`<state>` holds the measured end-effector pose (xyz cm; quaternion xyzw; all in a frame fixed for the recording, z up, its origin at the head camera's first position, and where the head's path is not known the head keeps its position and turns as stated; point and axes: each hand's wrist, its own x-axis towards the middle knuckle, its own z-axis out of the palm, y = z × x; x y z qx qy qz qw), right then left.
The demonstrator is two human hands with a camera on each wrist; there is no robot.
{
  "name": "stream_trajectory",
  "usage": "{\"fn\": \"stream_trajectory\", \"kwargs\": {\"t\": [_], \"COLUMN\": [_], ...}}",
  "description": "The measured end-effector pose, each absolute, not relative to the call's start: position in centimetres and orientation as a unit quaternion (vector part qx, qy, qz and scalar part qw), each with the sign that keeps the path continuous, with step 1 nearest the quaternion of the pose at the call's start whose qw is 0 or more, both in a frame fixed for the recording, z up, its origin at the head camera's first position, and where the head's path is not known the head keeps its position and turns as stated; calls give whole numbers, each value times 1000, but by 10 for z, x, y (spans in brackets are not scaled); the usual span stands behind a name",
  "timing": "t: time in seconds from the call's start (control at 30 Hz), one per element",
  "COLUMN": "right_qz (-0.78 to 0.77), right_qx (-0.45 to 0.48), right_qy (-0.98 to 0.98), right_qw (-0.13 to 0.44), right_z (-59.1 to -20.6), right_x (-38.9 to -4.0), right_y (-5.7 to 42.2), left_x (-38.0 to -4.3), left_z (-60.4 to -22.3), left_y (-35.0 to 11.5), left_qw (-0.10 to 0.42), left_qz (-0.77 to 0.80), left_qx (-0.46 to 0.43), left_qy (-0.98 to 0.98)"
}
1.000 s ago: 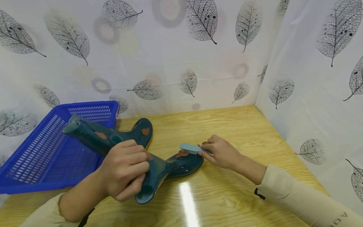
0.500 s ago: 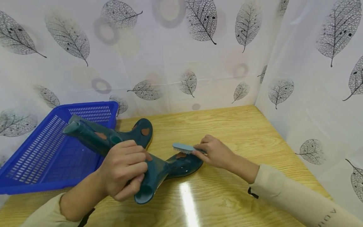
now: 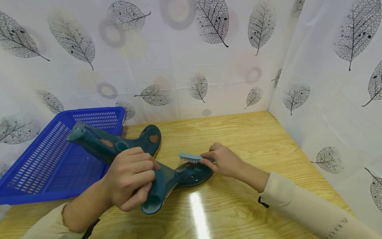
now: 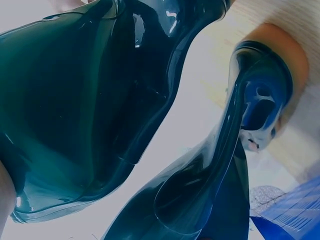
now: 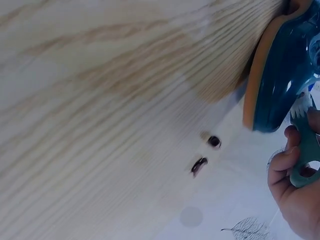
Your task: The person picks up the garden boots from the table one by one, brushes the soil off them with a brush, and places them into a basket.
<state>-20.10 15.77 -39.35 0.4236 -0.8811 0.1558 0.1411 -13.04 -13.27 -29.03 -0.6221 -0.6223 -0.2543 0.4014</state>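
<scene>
My left hand (image 3: 129,179) grips the shaft of a dark green rubber boot (image 3: 167,181), whose foot lies on the table pointing right. Brown patches mark the boot; the one on its foot is mostly covered by the brush. In my right hand (image 3: 225,161) is a light blue brush (image 3: 189,157), pinched by its handle, bristles down at the top of the foot. From the right wrist view, the bristles overlap the glossy foot (image 5: 287,65) with its tan sole. A second green boot (image 3: 99,141) lies behind my left hand, also with brown patches.
A blue plastic basket (image 3: 38,196) stands at the left, and the second boot's shaft reaches over it. Small dark bits (image 5: 214,142) lie on the wooden table (image 3: 238,132). Leaf-patterned curtains (image 3: 179,59) enclose the back and right.
My right hand has moved left with the brush along the boot's foot toward the ankle. The left hand and both boots stay almost in place.
</scene>
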Motion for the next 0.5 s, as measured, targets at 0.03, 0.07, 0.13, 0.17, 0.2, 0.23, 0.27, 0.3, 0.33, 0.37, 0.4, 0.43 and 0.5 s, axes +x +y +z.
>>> {"fn": "stream_trajectory", "kwargs": {"t": [0.03, 0.07, 0.13, 0.17, 0.2, 0.23, 0.27, 0.3, 0.33, 0.37, 0.4, 0.43, 0.5], "right_qz": [159, 164, 173, 175, 177, 175, 173, 169, 163, 158, 153, 148, 143], "right_qx": [417, 412, 403, 402, 400, 402, 406, 409, 413, 417, 421, 425, 431], "right_qy": [-884, -886, -888, -888, -887, -886, -884, -882, -880, -878, -877, -875, -874], "right_qw": [139, 138, 139, 142, 145, 150, 156, 162, 168, 172, 175, 177, 175], "right_z": [-393, -393, -391, -391, -390, -390, -390, -390, -390, -390, -390, -391, -392], "right_x": [-201, -202, -202, -203, -203, -204, -205, -205, -206, -206, -207, -207, -208], "right_y": [160, 163, 168, 170, 173, 176, 178, 181, 183, 185, 187, 189, 192], "left_x": [-130, -130, -130, -130, -130, -130, -130, -130, -130, -130, -130, -130, -130], "left_z": [-290, -290, -290, -290, -290, -290, -290, -289, -289, -289, -289, -289, -289], "left_y": [-133, -133, -133, -133, -133, -133, -133, -134, -134, -134, -134, -134, -134], "left_qw": [402, 402, 403, 404, 404, 405, 405, 405, 404, 404, 404, 405, 405], "left_qz": [-255, -255, -255, -255, -255, -254, -254, -255, -255, -255, -254, -254, -254], "left_qx": [-622, -622, -623, -623, -623, -623, -623, -623, -623, -623, -623, -623, -624], "left_qy": [-622, -621, -620, -619, -619, -619, -619, -619, -619, -620, -619, -619, -618]}}
